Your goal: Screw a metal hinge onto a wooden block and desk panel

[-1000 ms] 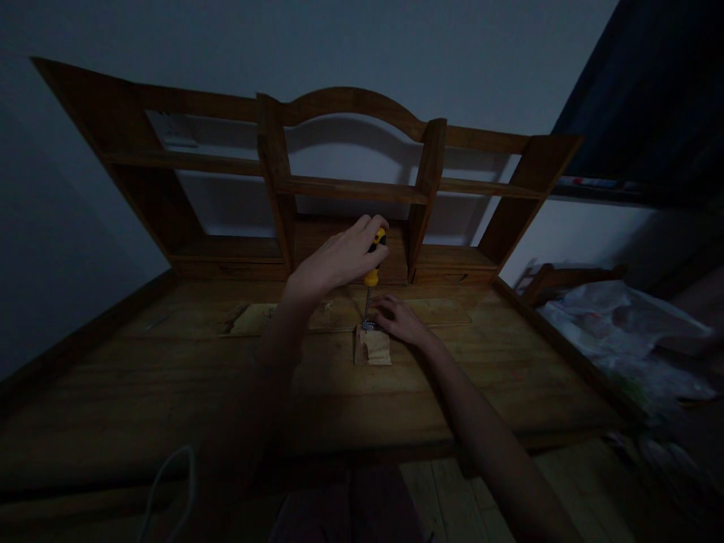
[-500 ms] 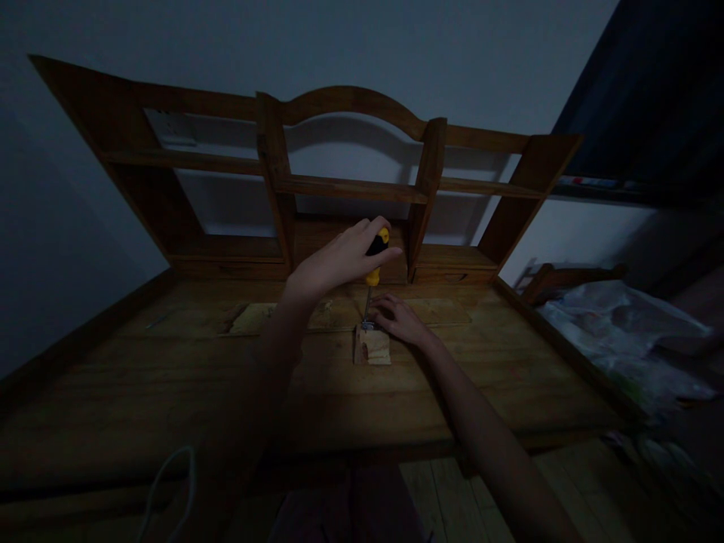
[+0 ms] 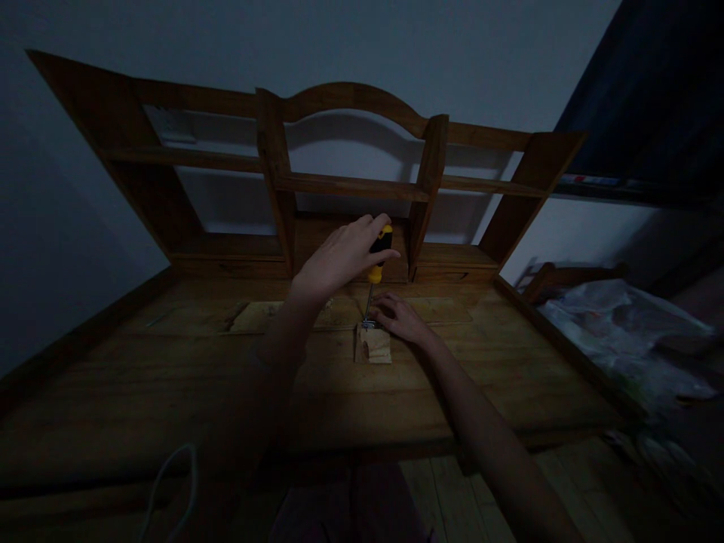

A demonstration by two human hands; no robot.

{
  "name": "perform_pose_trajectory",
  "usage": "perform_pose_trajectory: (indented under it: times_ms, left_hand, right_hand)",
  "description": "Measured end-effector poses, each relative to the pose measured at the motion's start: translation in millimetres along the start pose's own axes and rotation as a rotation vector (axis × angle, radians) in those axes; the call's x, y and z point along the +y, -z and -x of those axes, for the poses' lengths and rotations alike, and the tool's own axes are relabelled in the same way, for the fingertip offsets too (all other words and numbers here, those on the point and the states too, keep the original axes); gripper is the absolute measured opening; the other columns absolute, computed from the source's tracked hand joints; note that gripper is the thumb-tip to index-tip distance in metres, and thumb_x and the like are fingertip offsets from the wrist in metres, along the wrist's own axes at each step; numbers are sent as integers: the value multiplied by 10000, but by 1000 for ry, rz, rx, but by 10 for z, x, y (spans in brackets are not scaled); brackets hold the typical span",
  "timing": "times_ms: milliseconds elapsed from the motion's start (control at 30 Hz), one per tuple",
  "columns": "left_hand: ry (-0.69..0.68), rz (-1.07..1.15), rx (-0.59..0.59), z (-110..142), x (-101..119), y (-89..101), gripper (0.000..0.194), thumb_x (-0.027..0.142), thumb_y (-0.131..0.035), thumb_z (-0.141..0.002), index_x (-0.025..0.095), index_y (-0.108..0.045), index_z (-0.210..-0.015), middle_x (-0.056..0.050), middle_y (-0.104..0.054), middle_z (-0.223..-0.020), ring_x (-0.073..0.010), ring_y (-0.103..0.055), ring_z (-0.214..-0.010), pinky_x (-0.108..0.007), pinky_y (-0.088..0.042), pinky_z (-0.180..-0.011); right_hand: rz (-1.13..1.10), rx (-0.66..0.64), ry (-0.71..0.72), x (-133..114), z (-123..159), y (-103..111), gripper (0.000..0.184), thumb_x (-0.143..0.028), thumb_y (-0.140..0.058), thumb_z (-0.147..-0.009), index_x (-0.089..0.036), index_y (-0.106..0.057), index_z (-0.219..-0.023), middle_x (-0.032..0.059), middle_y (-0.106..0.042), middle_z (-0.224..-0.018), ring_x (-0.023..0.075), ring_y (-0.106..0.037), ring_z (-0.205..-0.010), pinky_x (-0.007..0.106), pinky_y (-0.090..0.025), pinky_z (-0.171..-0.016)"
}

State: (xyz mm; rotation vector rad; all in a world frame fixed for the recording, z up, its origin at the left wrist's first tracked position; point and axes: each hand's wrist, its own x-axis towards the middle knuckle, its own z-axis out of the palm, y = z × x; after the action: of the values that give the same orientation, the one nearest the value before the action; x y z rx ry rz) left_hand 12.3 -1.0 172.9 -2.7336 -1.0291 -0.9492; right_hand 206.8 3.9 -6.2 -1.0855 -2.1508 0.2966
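Observation:
My left hand [image 3: 342, 255] is closed around the black-and-yellow handle of a screwdriver [image 3: 381, 243], which stands nearly upright with a slight tilt. Its shaft runs down to a small shiny metal fitting [image 3: 368, 324] at the far edge of a short wooden block [image 3: 377, 347]. From the right, my right hand [image 3: 403, 320] rests low with curled fingers, its fingertips at the fitting and the block's far edge. Exactly how they grip the metal is too dark to make out. Behind the hands lies a long thin wooden board [image 3: 257, 317], partly hidden by my left forearm.
The wooden desk [image 3: 186, 392] carries a shelf unit [image 3: 351, 185] along its back. A small thin object [image 3: 160, 318] lies at the left. White plastic bags [image 3: 616, 324] sit beyond the right edge. A pale cable loop [image 3: 192, 475] hangs at the lower left.
The screwdriver handle has turned a little in my left hand, and the hand has shifted slightly right. My right hand and the block stay almost in place.

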Motion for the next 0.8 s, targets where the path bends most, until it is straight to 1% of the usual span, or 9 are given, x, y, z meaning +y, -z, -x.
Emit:
perform_pose_trajectory:
  times_ms: [100, 200, 333, 400, 500, 567, 667, 733, 800]
  left_hand:
    - [-9, -1, 2, -2, 10, -33, 442, 416, -575, -938, 199, -485, -1312, -127, -585, -1279, -276, -569, -1191, -407, -429, -1032]
    - [-35, 63, -39, -14, 4, -20, 482, 397, -556, -939, 204, -451, -1368, -118, -548, -1353, -268, -526, -1262, -408, -403, -1081]
    - [-63, 138, -114, -25, -9, 34, 515, 260, -496, -934, 186, -395, -1434, -118, -506, -1418, -247, -484, -1320, -384, -375, -1118]
    - [-74, 149, -132, -25, -19, 54, 515, 218, -502, -923, 189, -404, -1428, -111, -520, -1393, -239, -493, -1308, -374, -379, -1113]
    - [-66, 136, -106, -13, -29, 59, 458, 271, -551, -929, 209, -460, -1373, -102, -560, -1291, -244, -546, -1224, -377, -419, -1067]
    - [-33, 105, -73, 1, -21, 48, 429, 357, -589, -925, 227, -497, -1323, -99, -567, -1235, -258, -575, -1159, -395, -442, -1033]
    - [32, 49, -26, 20, 14, 25, 440, 449, -614, -909, 238, -519, -1282, -108, -557, -1213, -284, -595, -1118, -426, -452, -1007]
    - [44, 48, -13, 23, 36, 18, 427, 442, -594, -918, 236, -513, -1283, -112, -549, -1228, -286, -596, -1126, -429, -448, -1014]
    - [14, 82, -28, 15, 43, 25, 402, 380, -560, -929, 225, -498, -1294, -109, -548, -1252, -273, -587, -1151, -416, -439, -1034]
  right_hand:
    - [3, 2, 4, -3, 3, -1, 225, -312, -576, -951, -206, -684, -1117, 83, -643, -1154, 200, -616, -1094, 369, -468, -1004]
    - [-1, -4, 3, 10, 3, -6, 231, -321, -573, -952, -206, -685, -1119, 79, -645, -1153, 198, -616, -1099, 365, -466, -1009]
    - [-2, -2, -2, 28, 4, -15, 227, -311, -578, -946, -215, -681, -1124, 73, -640, -1170, 198, -615, -1107, 367, -463, -1013]
    - [-1, -5, -11, 33, 5, -19, 230, -314, -578, -946, -217, -679, -1128, 74, -640, -1173, 199, -617, -1102, 369, -465, -1004]
    - [-2, -1, -8, 38, 4, -24, 233, -315, -576, -947, -212, -680, -1129, 81, -642, -1170, 202, -617, -1099, 371, -467, -994]
    - [1, -1, -9, 40, 1, -24, 232, -315, -582, -944, -213, -684, -1126, 83, -646, -1166, 204, -618, -1097, 376, -466, -993]
    - [-1, -10, -13, 35, -4, -17, 238, -311, -581, -945, -216, -684, -1137, 82, -646, -1167, 203, -620, -1098, 379, -469, -991]
    - [-5, -9, -8, 27, -5, -8, 238, -311, -577, -948, -215, -684, -1138, 80, -642, -1169, 202, -618, -1101, 377, -468, -996]
    - [-5, -5, 0, 19, -6, -1, 233, -315, -581, -947, -214, -685, -1129, 79, -639, -1169, 202, -616, -1101, 375, -467, -1001]
